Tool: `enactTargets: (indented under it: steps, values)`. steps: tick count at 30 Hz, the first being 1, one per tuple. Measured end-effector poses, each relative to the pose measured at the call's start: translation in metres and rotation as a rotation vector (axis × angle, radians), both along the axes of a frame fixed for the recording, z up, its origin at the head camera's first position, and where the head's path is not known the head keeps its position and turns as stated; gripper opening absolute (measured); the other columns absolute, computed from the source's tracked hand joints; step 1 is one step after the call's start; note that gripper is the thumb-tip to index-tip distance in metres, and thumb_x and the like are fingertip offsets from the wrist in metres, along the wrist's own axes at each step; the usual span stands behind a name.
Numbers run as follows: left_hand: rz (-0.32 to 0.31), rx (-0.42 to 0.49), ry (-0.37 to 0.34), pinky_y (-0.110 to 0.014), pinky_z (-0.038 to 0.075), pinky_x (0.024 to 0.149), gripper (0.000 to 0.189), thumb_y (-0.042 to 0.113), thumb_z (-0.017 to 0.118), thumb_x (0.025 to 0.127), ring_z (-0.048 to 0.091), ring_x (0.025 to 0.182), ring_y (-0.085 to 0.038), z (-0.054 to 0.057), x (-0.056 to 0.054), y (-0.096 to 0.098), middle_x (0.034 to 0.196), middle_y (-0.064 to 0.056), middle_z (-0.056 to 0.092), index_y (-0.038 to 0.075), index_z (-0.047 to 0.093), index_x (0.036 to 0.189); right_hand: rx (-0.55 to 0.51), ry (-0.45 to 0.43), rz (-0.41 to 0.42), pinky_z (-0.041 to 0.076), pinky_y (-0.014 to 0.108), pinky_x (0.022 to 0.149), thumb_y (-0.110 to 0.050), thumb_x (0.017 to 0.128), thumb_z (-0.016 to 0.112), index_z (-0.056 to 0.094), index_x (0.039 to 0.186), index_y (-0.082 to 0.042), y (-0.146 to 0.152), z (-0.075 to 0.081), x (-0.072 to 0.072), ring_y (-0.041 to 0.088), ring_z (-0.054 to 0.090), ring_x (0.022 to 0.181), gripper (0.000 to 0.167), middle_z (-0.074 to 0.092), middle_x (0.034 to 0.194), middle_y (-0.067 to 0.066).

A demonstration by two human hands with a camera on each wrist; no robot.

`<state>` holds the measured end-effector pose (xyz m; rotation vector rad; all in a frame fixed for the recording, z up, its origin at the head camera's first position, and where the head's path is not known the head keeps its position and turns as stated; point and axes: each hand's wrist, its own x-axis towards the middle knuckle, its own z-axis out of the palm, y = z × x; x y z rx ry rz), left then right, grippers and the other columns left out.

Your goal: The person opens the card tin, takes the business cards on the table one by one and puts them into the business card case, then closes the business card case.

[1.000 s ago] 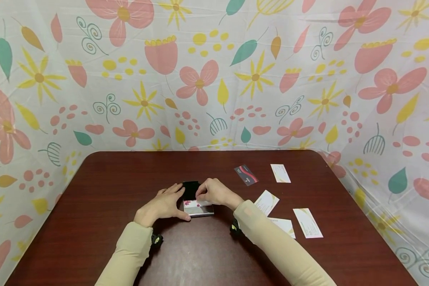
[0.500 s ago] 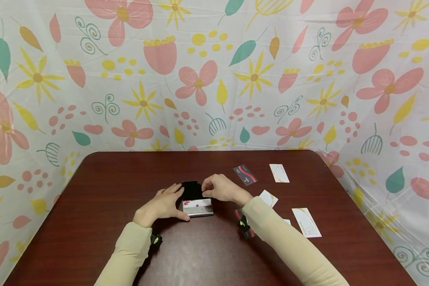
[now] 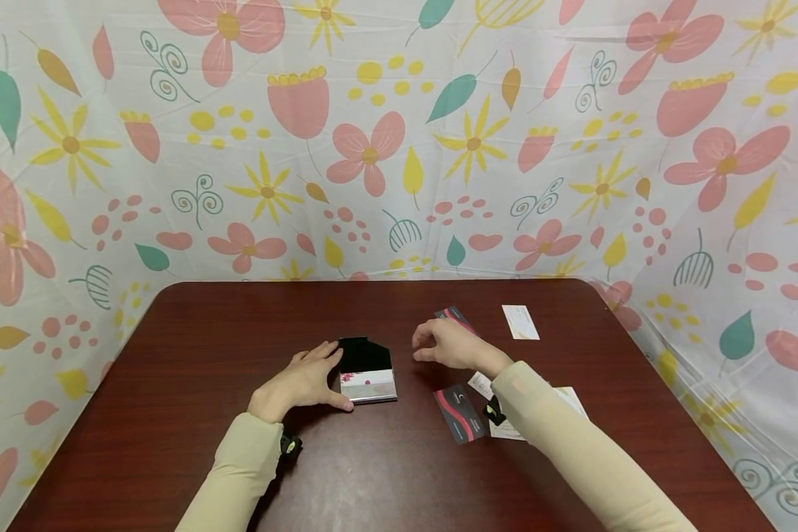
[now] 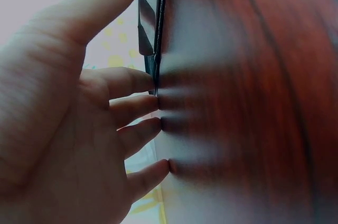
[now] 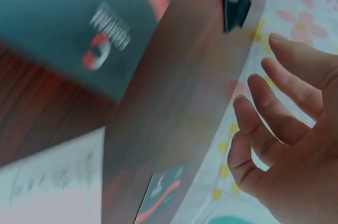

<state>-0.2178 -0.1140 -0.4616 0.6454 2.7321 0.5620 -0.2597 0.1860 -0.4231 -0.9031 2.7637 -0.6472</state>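
Observation:
An opened card case (image 3: 368, 386) with a black-lined lid (image 3: 366, 355) lies on the table, a white card with pink flowers (image 3: 367, 377) inside it. My left hand (image 3: 304, 380) rests at its left side, fingers spread, thumb touching the near left corner and index finger by the lid. In the left wrist view, fingertips (image 4: 165, 166) touch the table beside the case (image 4: 150, 15). My right hand (image 3: 457, 344) is in the air to the right of the case, fingers loosely bent, holding nothing. In the right wrist view, nothing lies between its fingers (image 5: 259, 113).
A dark card with a red wave (image 3: 461, 414) lies near my right wrist. Another dark card (image 3: 454, 318) sits partly behind the right hand. A white card (image 3: 521, 322) is at the far right. More white cards (image 3: 482, 384) are partly hidden under the right forearm.
My right hand has left the card in the case and moved right across the table. The near dark card has come into fuller view. The left hand stays at the case.

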Motion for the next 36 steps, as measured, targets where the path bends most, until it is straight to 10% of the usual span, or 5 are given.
enactTargets:
  steps: [36]
  values:
    - [0.015, -0.002, -0.005, -0.054, 0.016, 0.113, 0.108, 0.058, 0.081, 0.070, 0.016, 0.147, -0.030, 0.000, 0.001, 0.000, 0.159, -0.013, 0.024, 0.002, 0.036, 0.151, -0.042, 0.062, -0.113, 0.045, 0.029, 0.065, -0.013, 0.082, 0.080, 0.071, 0.093, -0.008, 0.106, -0.023, 0.010, 0.012, 0.055, 0.074, 0.015, 0.066, 0.086, -0.003]
